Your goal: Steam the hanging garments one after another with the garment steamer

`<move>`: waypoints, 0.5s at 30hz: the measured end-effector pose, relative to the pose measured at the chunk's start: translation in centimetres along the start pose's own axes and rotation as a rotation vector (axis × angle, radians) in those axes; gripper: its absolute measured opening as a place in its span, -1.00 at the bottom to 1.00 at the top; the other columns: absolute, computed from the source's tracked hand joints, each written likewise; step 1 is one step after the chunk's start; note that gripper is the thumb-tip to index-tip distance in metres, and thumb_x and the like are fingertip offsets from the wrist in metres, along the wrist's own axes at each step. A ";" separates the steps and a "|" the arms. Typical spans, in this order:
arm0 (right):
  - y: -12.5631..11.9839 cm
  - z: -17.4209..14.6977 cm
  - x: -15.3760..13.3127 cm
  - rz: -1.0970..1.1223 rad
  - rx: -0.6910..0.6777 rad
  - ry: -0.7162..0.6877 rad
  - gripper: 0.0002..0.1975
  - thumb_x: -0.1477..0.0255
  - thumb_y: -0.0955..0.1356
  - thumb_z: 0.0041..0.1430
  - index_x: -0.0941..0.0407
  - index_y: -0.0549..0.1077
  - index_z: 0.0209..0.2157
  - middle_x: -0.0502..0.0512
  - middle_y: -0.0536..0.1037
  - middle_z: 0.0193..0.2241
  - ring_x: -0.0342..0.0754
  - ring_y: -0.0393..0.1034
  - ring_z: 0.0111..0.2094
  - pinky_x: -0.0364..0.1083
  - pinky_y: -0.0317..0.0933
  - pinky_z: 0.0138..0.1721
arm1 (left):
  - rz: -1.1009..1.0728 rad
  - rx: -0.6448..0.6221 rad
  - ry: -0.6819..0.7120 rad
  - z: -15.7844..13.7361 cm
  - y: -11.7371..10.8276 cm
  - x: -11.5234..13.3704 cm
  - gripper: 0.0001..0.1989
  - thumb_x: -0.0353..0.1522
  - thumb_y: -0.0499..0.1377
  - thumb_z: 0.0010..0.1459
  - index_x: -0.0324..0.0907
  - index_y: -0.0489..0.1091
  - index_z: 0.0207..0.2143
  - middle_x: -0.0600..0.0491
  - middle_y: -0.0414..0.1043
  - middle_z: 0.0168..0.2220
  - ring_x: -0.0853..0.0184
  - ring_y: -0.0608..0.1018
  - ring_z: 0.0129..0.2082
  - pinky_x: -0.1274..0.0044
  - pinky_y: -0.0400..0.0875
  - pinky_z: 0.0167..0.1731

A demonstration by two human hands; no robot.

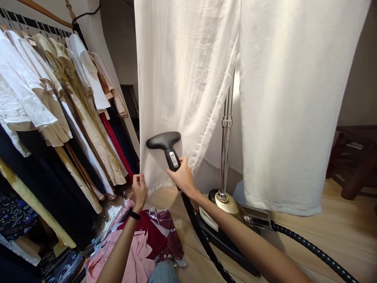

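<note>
White wide-legged trousers [188,78] hang in front of me, both legs reaching down almost to the floor. My right hand [184,177] is wrapped round the handle of a black garment steamer head [163,140]. Its broad top lies against or just before the lower part of the left trouser leg; whether it touches I cannot tell. A black hose runs down from the handle. My left hand [139,190], a dark band on its wrist, pinches the outer edge of that same leg near its hem.
A chrome pole [226,137] rises between the trouser legs from the steamer base [226,206]. A ribbed hose [312,247] crosses the wooden floor at right. Garments [73,98] crowd a rack at left. Pink and red clothes [138,243], some in plastic, lie below; dark wooden furniture [353,157] stands right.
</note>
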State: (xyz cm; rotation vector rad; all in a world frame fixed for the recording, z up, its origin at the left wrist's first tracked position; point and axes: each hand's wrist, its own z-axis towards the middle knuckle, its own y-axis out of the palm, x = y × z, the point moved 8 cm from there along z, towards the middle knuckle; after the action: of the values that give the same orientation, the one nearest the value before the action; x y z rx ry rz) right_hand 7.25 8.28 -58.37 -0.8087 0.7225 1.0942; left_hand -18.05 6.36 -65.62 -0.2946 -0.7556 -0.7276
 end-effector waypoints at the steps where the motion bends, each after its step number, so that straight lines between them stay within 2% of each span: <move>1: -0.6 0.7 -0.9 0.002 0.023 -0.021 -0.59 0.29 0.34 -0.15 0.02 0.07 -0.29 -0.04 0.41 -0.44 0.02 0.38 -0.41 -0.03 0.26 -0.37 | 0.000 -0.007 0.002 0.0 0.0 0.0 -0.66 -0.07 0.02 0.23 -0.15 0.24 -0.40 0.13 0.22 -0.50 0.39 0.29 -0.51 0.56 0.17 -0.48; 10: -6.3 8.0 -10.7 0.127 0.221 -0.207 -0.56 0.35 0.37 -0.10 0.03 0.01 -0.28 -0.09 0.36 -0.44 -0.09 0.33 -0.44 -0.11 0.22 -0.43 | 0.003 -0.034 0.014 0.1 -0.4 0.4 -0.66 -0.08 0.03 0.24 -0.16 0.24 -0.40 0.16 0.19 -0.50 0.42 0.25 -0.53 0.58 0.15 -0.49; 12: -6.9 8.5 -11.5 0.138 0.256 -0.240 -0.56 0.37 0.37 -0.09 0.02 0.00 -0.28 -0.11 0.34 -0.45 -0.11 0.30 -0.46 -0.12 0.20 -0.43 | 0.004 -0.032 0.017 0.1 -0.5 0.6 -0.65 -0.08 0.02 0.24 -0.17 0.23 -0.40 0.16 0.18 -0.51 0.43 0.24 -0.54 0.58 0.15 -0.50; 15: -6.8 8.1 -11.0 0.122 0.274 -0.263 -0.56 0.38 0.37 -0.09 0.02 -0.01 -0.28 -0.12 0.32 -0.46 -0.11 0.29 -0.46 -0.12 0.16 -0.42 | 0.004 -0.022 0.017 -0.1 -0.4 0.7 -0.65 -0.08 0.02 0.24 -0.17 0.23 -0.41 0.17 0.17 -0.52 0.44 0.24 -0.55 0.59 0.14 -0.51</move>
State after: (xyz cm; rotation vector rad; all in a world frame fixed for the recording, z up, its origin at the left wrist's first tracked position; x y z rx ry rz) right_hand 11.33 8.29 -43.68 -0.3830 0.6861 1.1551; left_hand -17.94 5.66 -65.14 -0.3090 -0.7307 -0.7339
